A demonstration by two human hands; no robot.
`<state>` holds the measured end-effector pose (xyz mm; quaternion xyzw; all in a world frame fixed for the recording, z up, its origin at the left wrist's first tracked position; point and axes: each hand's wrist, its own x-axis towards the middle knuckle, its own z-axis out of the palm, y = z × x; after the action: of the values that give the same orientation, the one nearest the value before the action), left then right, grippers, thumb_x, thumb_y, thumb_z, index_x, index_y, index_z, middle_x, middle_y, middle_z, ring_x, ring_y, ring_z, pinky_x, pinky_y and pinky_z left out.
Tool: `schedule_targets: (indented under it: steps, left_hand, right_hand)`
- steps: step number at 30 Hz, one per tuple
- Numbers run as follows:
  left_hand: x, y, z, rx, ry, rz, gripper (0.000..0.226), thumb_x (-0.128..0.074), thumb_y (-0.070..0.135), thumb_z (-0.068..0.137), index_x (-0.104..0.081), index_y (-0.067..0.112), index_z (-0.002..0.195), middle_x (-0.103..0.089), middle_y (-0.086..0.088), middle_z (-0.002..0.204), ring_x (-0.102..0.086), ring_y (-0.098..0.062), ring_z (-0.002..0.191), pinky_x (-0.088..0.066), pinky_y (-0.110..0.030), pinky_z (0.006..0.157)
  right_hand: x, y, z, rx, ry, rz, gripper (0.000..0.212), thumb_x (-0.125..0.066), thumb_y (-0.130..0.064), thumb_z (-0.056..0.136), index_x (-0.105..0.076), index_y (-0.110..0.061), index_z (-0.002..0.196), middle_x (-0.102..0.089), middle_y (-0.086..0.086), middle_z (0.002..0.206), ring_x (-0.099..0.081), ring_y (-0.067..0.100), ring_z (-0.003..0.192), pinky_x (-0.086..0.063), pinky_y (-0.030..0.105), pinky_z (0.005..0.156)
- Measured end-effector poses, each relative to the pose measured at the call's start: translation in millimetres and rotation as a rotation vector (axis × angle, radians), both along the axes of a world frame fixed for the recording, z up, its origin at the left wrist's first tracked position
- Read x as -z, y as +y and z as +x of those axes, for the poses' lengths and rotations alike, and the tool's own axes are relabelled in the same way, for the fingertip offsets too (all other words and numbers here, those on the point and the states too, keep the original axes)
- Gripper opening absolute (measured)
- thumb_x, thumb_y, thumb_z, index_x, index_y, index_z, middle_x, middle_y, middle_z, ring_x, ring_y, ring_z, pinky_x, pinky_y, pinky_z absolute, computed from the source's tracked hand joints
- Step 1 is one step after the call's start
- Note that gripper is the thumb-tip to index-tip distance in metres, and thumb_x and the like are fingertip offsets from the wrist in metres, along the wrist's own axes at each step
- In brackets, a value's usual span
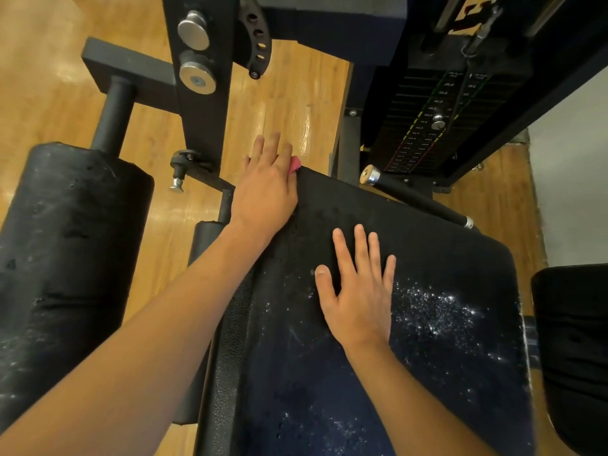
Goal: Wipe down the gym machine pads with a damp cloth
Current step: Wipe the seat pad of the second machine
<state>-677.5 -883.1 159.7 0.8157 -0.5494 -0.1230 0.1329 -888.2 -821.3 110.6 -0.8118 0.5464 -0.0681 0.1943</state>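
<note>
The pink cloth [295, 165] sits at the far left corner of the seat pad [427, 251], almost wholly hidden under the left hand [266, 189]; only a small fold shows beside the fingers. That hand lies flat on it with its fingers stretched out past the pad's edge, pressing rather than clutching, though the thumb is hidden. From there nearly the whole pad runs back toward the person and off to the right, so a wipe would likely have to pull that way along the pad's length. The right hand [358, 291] rests spread and flat on the middle of the pad, holding nothing; I judge it to be steadying. The pad is black, pebbled and worn, with a scatter of white flecks just right of that hand, well apart from the cloth. A scuffed roller pad [65, 258] stands to the left, the weight stack [424, 126] beyond.
</note>
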Motion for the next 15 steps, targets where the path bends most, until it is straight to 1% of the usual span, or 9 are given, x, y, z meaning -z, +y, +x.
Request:
schedule_targets:
  steps: [5, 8, 10, 11, 13, 15]
  left_hand:
    - [-3.5, 9.8, 1.2, 0.044, 0.004, 0.038, 0.049, -0.033, 0.021, 0.111, -0.031, 0.006, 0.158, -0.013, -0.014, 0.170, -0.006, -0.037, 0.157, -0.016, -0.055, 0.125]
    - [-4.6, 25.7, -3.7, 0.021, 0.047, 0.018, 0.050, -0.035, 0.017, 0.110, -0.030, 0.005, 0.158, -0.013, -0.014, 0.170, -0.007, -0.036, 0.157, -0.020, -0.055, 0.124]
    - [-6.0, 41.8, -10.3, -0.006, 0.075, 0.005, 0.049, -0.034, 0.017, 0.110, -0.031, 0.004, 0.158, -0.016, -0.014, 0.169, -0.008, -0.034, 0.157, -0.022, -0.054, 0.123]
    - [-6.6, 50.9, -14.0, -0.016, 0.098, 0.001, 0.050, -0.034, 0.018, 0.110, -0.030, 0.004, 0.158, -0.016, -0.014, 0.170, -0.007, -0.034, 0.157, -0.021, -0.053, 0.124]
    - [-6.1, 67.8, -19.7, -0.030, 0.143, -0.007, 0.051, -0.035, 0.020, 0.111, -0.027, 0.007, 0.160, -0.013, -0.011, 0.171, -0.004, -0.031, 0.158, -0.017, -0.050, 0.127]
    - [-5.5, 74.0, -20.3, -0.041, 0.174, -0.026, 0.053, -0.035, 0.025, 0.112, -0.025, 0.010, 0.161, -0.011, -0.007, 0.171, -0.003, -0.027, 0.158, -0.018, -0.046, 0.127]
  right_hand:
    - [0.0, -1.7, 0.1, 0.004, -0.020, 0.006, 0.063, -0.022, -0.060, 0.104, -0.017, -0.038, 0.162, -0.005, -0.003, 0.172, 0.008, 0.016, 0.159, 0.000, 0.054, 0.128]
    - [0.1, 0.6, -0.2, 0.004, -0.022, 0.006, 0.063, -0.023, -0.060, 0.104, -0.016, -0.038, 0.162, -0.005, -0.003, 0.172, 0.008, 0.016, 0.159, 0.000, 0.054, 0.128]
    - [-0.2, 0.8, -0.4, 0.007, -0.027, 0.005, 0.063, -0.024, -0.059, 0.104, -0.017, -0.038, 0.163, -0.006, -0.002, 0.172, 0.007, 0.017, 0.159, 0.000, 0.054, 0.128]
    - [-0.3, 0.8, -0.4, 0.008, -0.026, 0.005, 0.063, -0.024, -0.059, 0.104, -0.017, -0.038, 0.163, -0.006, -0.002, 0.172, 0.007, 0.017, 0.159, 0.000, 0.055, 0.128]
    - [-0.5, 1.2, -0.3, 0.007, -0.018, 0.006, 0.063, -0.023, -0.059, 0.104, -0.016, -0.038, 0.163, -0.005, -0.002, 0.172, 0.008, 0.017, 0.159, 0.000, 0.054, 0.128]
    - [-0.8, 0.9, 0.0, 0.007, -0.015, 0.001, 0.063, -0.023, -0.059, 0.104, -0.016, -0.038, 0.163, -0.005, -0.002, 0.172, 0.008, 0.017, 0.159, 0.000, 0.054, 0.128]
